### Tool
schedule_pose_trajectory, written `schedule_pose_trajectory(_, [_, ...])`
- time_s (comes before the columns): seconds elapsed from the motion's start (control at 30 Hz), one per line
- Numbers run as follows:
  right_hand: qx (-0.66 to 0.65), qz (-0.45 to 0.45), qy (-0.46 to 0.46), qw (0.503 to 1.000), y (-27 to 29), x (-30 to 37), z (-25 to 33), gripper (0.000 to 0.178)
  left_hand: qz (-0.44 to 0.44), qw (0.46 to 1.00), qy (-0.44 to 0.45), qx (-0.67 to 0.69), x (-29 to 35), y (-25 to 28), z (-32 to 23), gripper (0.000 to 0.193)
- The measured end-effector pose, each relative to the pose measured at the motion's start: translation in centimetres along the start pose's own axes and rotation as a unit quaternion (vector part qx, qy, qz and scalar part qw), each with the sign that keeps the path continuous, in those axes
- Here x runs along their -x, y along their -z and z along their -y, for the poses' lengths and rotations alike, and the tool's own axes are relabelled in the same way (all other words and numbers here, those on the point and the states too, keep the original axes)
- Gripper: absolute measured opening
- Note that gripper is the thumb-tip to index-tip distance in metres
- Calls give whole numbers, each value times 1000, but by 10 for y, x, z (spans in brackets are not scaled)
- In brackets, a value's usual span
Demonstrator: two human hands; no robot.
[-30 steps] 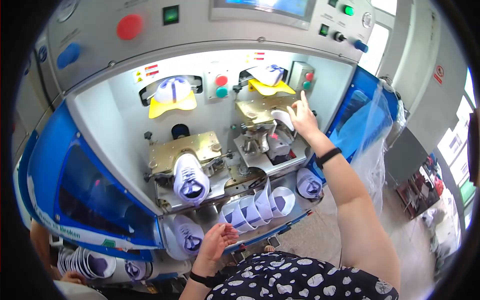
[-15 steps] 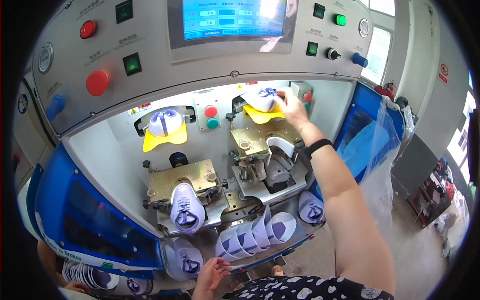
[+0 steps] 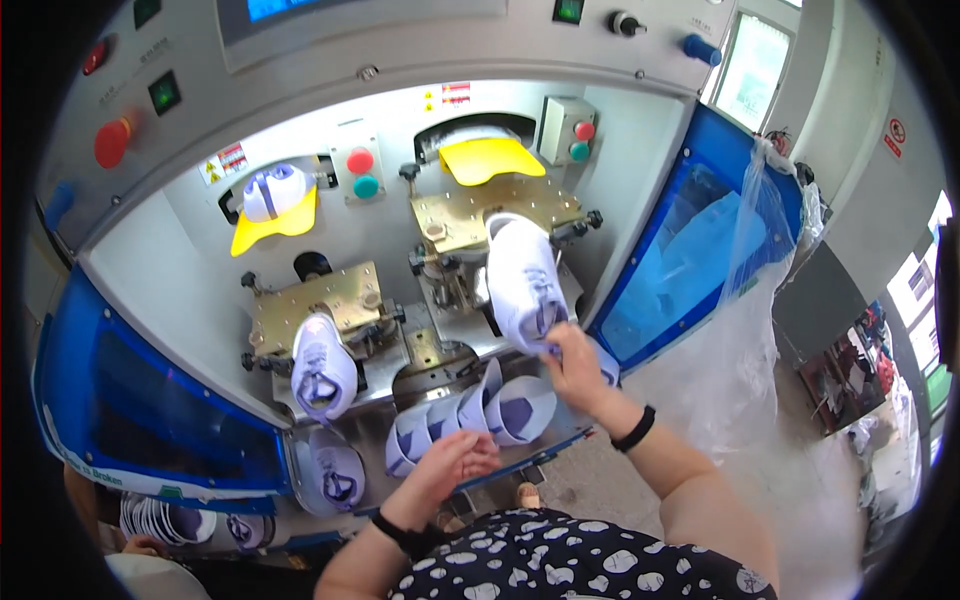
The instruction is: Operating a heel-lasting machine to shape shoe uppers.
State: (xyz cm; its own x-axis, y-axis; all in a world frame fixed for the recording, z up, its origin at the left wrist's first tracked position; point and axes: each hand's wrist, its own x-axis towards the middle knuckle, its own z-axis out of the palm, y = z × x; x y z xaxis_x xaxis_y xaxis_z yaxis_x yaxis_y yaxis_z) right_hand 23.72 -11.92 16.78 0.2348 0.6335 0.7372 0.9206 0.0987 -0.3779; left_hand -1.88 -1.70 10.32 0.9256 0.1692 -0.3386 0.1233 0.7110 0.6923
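Note:
My right hand (image 3: 580, 372) grips a white-lilac shoe upper (image 3: 520, 280) by its near end, close to the purple laces. Its far end lies against the right brass-coloured clamp plate (image 3: 490, 212). Over that plate is a yellow pad (image 3: 490, 160) on a mould with no upper on it. My left hand (image 3: 462, 462) hovers in front of a row of nested shoe pieces (image 3: 470, 412), fingers loosely extended with nothing visible in them. At the left clamp plate (image 3: 320, 300) rests another shoe upper (image 3: 322, 370). One more upper (image 3: 275, 192) covers the left mould, above its yellow pad (image 3: 285, 228).
Blue side doors (image 3: 690, 230) flank the machine. Red and green buttons (image 3: 362, 172) sit on its back wall. A shoe upper (image 3: 335, 472) lies on the front ledge at left, another partly behind my right hand. Plastic sheeting (image 3: 745, 330) hangs at right. Another person's hand (image 3: 145, 545) shows lower left.
My right hand has come down from the right mould, and the upper there is gone from it. An upper is now in that hand at the right clamp. The view has shifted downward and right.

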Motion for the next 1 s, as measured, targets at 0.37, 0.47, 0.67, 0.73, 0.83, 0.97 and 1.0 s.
schedule_pose_trajectory(0.37, [-15,117,-93,989,-3,12,-36,24,-57,973,-157,158,-171,-67,-8,31])
schedule_pose_trajectory(0.47, [-16,74,-89,993,3,-4,-42,29,-76,956,-184,217,-184,-73,-5,31])
schedule_pose_trajectory(0.67, [22,89,10,996,-10,-35,-65,46,-109,958,-191,186,-193,-79,-6,34])
schedule_pose_trajectory(0.73, [-9,114,-6,993,-16,-36,-69,44,-116,958,-191,179,-193,-79,-7,35])
schedule_pose_trajectory(0.83, [-50,138,-28,989,-20,-34,-72,40,-135,956,-190,181,-190,-81,-6,36])
schedule_pose_trajectory(0.97, [-58,134,-35,989,-22,-33,-74,35,-140,955,-199,169,-189,-84,-4,37])
schedule_pose_trajectory(1.0, [-64,133,-25,989,-23,-34,-75,35,-140,956,-200,164,-189,-83,-5,36])
